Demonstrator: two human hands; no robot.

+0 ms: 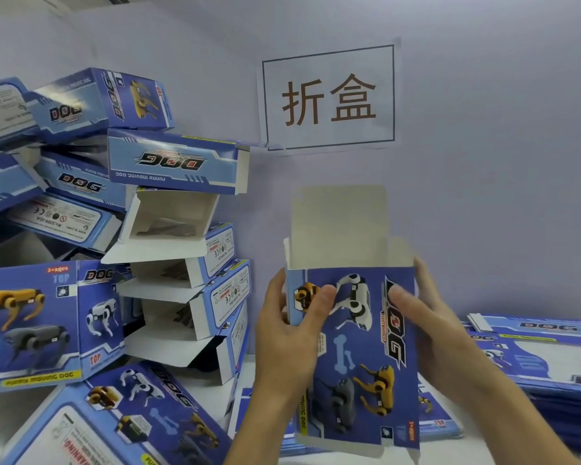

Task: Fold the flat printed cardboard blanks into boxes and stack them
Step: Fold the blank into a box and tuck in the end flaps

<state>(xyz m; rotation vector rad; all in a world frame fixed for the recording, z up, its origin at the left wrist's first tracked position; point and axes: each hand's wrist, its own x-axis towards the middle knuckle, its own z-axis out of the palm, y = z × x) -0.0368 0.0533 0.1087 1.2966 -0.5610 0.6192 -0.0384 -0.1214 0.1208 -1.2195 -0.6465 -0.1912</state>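
I hold a blue printed box (359, 357) upright in front of me, opened into a tube, its white top flap standing up. My left hand (285, 333) grips its left edge with the thumb on the printed front. My right hand (430, 327) grips the right edge, thumb on the front near the DOG logo. A pile of folded boxes (168, 250) rises at the left, several with open ends facing me. Flat blanks (544, 357) lie stacked at the right on the table.
A white sign with two brown characters (329, 99) hangs on the pale wall behind. More folded boxes (37, 320) crowd the lower left. Further flat blanks (440, 421) lie under the held box on the white table (202, 394).
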